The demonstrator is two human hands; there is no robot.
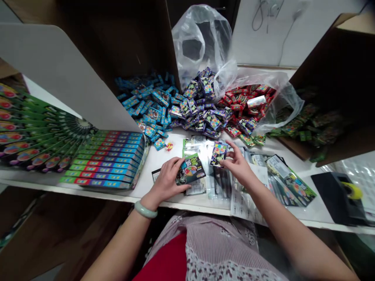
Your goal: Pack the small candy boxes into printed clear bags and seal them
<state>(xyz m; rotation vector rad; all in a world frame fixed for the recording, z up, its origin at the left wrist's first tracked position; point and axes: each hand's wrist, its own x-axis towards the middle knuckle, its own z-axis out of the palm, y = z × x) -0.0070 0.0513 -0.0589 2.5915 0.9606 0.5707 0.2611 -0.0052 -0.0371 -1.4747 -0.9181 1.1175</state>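
My left hand (168, 180), with a pale green bangle at its wrist, grips a black and green printed card (191, 170) by its left side. Between the thumb and fingers of my right hand (238, 166) is a small purple box (219, 153) with colourful print. Clear plastic sleeves (209, 187) lie on the table under and between both hands. Beyond them spreads a heap of similar purple boxes (212, 119), with blue boxes (155, 103) on its left and red boxes (234, 97) on its right.
Rows of stacked coloured boxes (102, 166) and fanned green cards (38, 136) stand at left. Cardboard boxes (345, 86) flank the heaps, with a clear plastic bag (202, 35) behind. More printed cards (295, 187) and a tape dispenser (336, 197) lie at right.
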